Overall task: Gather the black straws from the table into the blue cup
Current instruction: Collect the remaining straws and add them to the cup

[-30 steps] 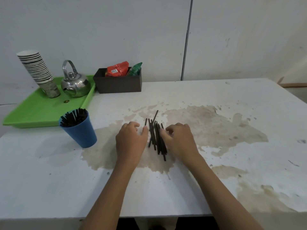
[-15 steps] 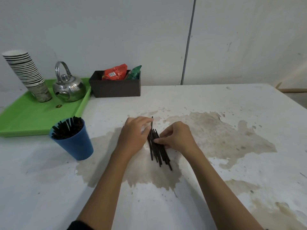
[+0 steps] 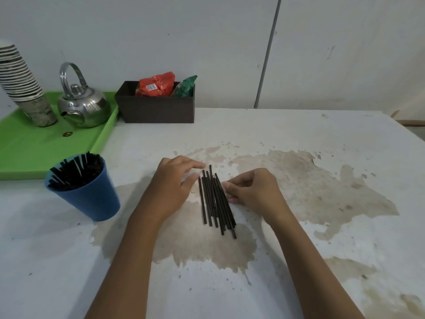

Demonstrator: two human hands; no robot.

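Several black straws (image 3: 216,201) lie bunched side by side on the stained white table (image 3: 299,139), pointing away from me. My left hand (image 3: 174,187) rests just left of the bunch, fingers spread and extended over its far ends. My right hand (image 3: 250,192) sits on the right side, fingertips touching the bunch's edge. Neither hand has lifted a straw. The blue cup (image 3: 89,196) stands to the left, tilted slightly, with several black straws inside it.
A green tray (image 3: 27,148) at the back left holds a steel kettle (image 3: 82,104) and a stack of paper cups (image 3: 20,81). A dark box (image 3: 158,107) with snack packets stands against the wall. A large brown stain covers the table's middle.
My hands have pushed the loose straws into a tighter, more parallel bunch. The left hand's fingers have opened out over the far ends.
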